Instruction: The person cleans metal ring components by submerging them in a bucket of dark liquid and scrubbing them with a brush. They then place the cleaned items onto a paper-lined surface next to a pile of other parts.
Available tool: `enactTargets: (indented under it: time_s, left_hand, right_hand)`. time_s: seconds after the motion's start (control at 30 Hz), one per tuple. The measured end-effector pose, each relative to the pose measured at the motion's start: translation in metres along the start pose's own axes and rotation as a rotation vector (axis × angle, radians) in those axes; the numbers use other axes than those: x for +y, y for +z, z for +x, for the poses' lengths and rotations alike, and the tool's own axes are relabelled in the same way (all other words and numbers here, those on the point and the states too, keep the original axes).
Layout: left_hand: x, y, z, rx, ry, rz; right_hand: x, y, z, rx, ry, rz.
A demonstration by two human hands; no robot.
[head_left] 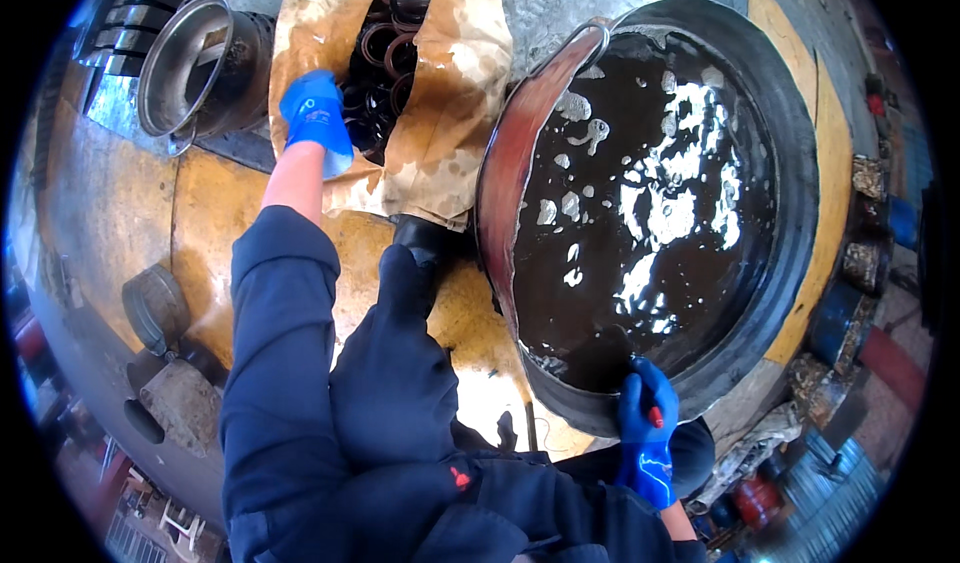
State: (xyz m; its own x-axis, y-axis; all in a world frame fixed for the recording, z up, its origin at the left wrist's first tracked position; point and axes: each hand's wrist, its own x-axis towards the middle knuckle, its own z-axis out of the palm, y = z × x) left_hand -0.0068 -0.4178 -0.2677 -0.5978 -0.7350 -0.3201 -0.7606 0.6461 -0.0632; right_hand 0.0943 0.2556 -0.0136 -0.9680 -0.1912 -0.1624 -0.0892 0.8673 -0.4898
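Note:
My left hand (316, 113), in a blue glove, is at the left side of a sheet of oil-stained brown paper (455, 93). Its fingers look curled onto the paper, though their tips are hidden. Dark, glossy rings (385, 58) lie heaped in the paper's opening, just right of that hand. My right hand (648, 408), also gloved in blue, is closed around a red-ended handle (656, 417) at the near rim of a big round metal tub (800, 203). Dark liquid (580, 293) with patches of foam fills the tub. Whatever the handle carries is hard to make out against the liquid.
An open metal bucket (205, 68) stands left of the paper. Further down the left side are a small round can (155, 303) and a grimy block (180, 403). My boot (425, 238) rests between paper and tub. Dirty containers (845, 323) line the right.

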Motion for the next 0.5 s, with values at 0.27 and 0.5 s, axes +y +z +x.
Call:
enactTargets:
  time_s: [0.27,0.5]
  left_hand:
    - [-0.016,0.002,0.0,-0.001,0.169,0.043]
    - [-0.093,-0.02,-0.046,0.038,-0.048,-1.205]
  right_hand:
    - [-0.01,-0.003,0.002,0.006,0.021,-0.013]
    - [-0.003,-0.001,0.0,0.02,0.02,0.05]
